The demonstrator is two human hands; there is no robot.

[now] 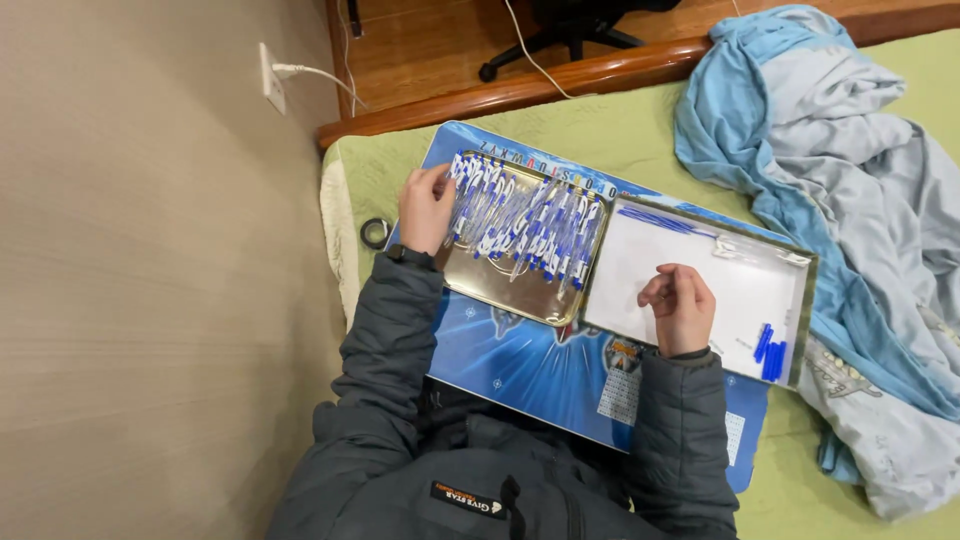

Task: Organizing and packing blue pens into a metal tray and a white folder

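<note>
On tray [520, 300] | pens [525, 225] lengthwise away | left hand [427, 207] pinching pens | right hand [680, 308] curled, empty

Beige wall [130, 250] w/ outlet [271, 78], wood floor [420, 45], green bed [620, 130] w/ wooden frame [520, 92], blue blanket [830, 170].

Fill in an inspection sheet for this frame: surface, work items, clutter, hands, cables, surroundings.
Surface: blue board lying on a green bed cover.
Work items: metal tray holding a row of blue-and-clear pens; white-lined tray with blue refills at the top and blue caps at the lower corner.
Clutter: tape roll by the bed edge; light blue blanket bunched beside the trays.
Hands: left hand on the pens' end of the row; right hand curled over the white tray, what it holds unclear.
Cables: white cord in a wall socket; another across the wooden floor.
Surroundings: beige wall, chair base.
</note>
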